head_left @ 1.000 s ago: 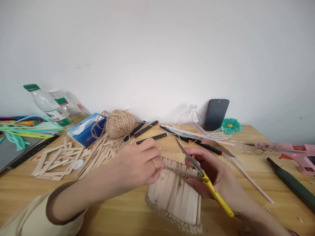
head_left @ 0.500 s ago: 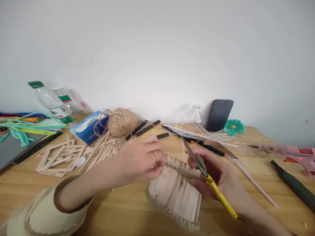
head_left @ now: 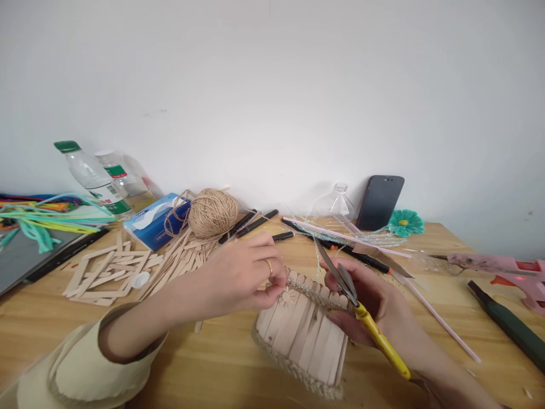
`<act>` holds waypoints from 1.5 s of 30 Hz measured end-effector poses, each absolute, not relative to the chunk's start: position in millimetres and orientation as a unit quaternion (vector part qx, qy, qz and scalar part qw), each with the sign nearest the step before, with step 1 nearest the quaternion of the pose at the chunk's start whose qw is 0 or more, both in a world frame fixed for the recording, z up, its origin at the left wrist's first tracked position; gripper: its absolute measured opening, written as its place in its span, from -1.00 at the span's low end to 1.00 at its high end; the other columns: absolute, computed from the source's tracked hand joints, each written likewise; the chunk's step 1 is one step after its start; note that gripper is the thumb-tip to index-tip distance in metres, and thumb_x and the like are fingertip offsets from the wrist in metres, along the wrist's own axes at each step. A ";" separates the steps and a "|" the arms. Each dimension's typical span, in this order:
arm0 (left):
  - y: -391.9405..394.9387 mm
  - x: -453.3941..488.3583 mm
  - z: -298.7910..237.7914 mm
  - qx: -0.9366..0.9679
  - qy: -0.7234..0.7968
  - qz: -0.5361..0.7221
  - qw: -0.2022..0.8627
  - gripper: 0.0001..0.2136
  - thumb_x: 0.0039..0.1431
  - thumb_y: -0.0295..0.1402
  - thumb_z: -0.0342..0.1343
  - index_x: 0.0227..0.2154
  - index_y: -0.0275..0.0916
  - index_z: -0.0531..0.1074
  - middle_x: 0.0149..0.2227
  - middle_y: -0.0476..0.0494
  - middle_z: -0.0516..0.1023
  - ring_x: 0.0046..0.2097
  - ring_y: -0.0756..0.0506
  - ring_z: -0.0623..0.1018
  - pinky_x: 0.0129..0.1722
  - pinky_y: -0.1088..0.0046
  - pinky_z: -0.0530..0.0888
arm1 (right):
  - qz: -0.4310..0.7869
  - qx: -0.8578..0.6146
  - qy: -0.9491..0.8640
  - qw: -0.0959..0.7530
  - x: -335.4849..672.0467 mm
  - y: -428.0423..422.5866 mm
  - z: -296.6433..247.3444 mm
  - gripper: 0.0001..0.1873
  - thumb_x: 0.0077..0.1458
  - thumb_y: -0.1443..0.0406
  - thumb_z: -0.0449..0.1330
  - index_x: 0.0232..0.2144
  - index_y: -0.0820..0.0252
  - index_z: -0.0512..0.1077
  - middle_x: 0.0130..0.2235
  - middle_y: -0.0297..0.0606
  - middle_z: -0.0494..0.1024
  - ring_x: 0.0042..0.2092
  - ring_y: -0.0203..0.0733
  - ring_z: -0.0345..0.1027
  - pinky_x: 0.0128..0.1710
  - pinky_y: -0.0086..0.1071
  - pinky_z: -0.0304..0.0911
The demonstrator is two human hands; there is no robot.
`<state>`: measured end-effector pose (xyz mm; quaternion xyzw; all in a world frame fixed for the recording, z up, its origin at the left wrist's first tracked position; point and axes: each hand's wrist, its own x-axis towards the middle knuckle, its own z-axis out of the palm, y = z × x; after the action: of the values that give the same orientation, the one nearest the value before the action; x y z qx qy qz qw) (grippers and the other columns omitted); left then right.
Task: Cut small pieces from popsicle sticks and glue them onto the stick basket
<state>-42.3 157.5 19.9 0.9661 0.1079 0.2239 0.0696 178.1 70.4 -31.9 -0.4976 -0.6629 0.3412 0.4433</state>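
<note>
A craft-stick holder [head_left: 304, 335] of upright wooden sticks is tilted over the table, with braided twine [head_left: 315, 297] near its top and along its bottom. A small wooden flower [head_left: 287, 296] sits on its upper left. My left hand [head_left: 251, 272], with a ring on one finger, is closed in a pinch at the holder's upper left edge; what its fingertips grip is hidden. On the right side, my right hand [head_left: 378, 301] grasps the holder's edge between thumb and fingers. Yellow-handled scissors [head_left: 378, 335] are also in that hand, blades pointing up and left.
A twine ball [head_left: 213, 213] sits by a blue tissue pack [head_left: 157, 221] and loose craft sticks [head_left: 104, 272]. Bottles [head_left: 91, 176] lean at the left. Behind stand a phone [head_left: 380, 201] and a teal flower [head_left: 406, 222]. At right lies a pink glue gun [head_left: 502, 267] with its light on.
The view has shifted very slightly. Both hands, the holder and the scissors stay nearly where they were.
</note>
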 end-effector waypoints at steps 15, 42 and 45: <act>160.9 -47.4 19.6 0.955 0.100 0.237 0.149 -0.88 0.09 -0.57 0.05 -0.50 -0.29 0.37 -0.47 -0.06 0.47 -0.35 -0.02 0.40 -0.34 0.47 0.35 | 0.349 -0.469 -0.668 0.460 176.9 70.2 -33.0 -0.55 -0.05 0.38 0.24 -0.07 -0.04 0.30 -0.33 -0.33 0.40 -0.34 -0.20 0.34 -0.36 -0.39 0.30; 162.8 -43.0 17.8 0.861 0.284 0.194 0.375 -0.94 0.04 -0.52 0.13 -0.47 -0.27 0.45 -0.40 -0.02 0.52 -0.38 0.01 0.50 -0.40 0.53 0.45 | 0.339 -0.502 -0.660 0.444 184.9 71.3 -34.1 -0.57 -0.07 0.36 0.27 -0.10 0.05 0.34 -0.27 -0.27 0.48 -0.29 -0.15 0.43 -0.37 -0.41 0.36; 165.8 -43.0 9.3 0.864 0.277 0.221 0.357 -0.92 -0.03 -0.47 0.21 -0.44 -0.24 0.43 -0.31 -0.08 0.51 -0.26 -0.07 0.53 -0.28 0.38 0.49 | 0.351 -0.497 -0.655 0.448 184.0 71.8 -32.5 -0.58 -0.05 0.34 0.26 -0.08 0.07 0.34 -0.30 -0.28 0.48 -0.33 -0.18 0.41 -0.38 -0.41 0.35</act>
<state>-43.0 165.8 9.3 0.8640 0.2773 0.2212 0.3574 184.0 71.8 -32.5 -0.4970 -0.6553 0.3513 0.4475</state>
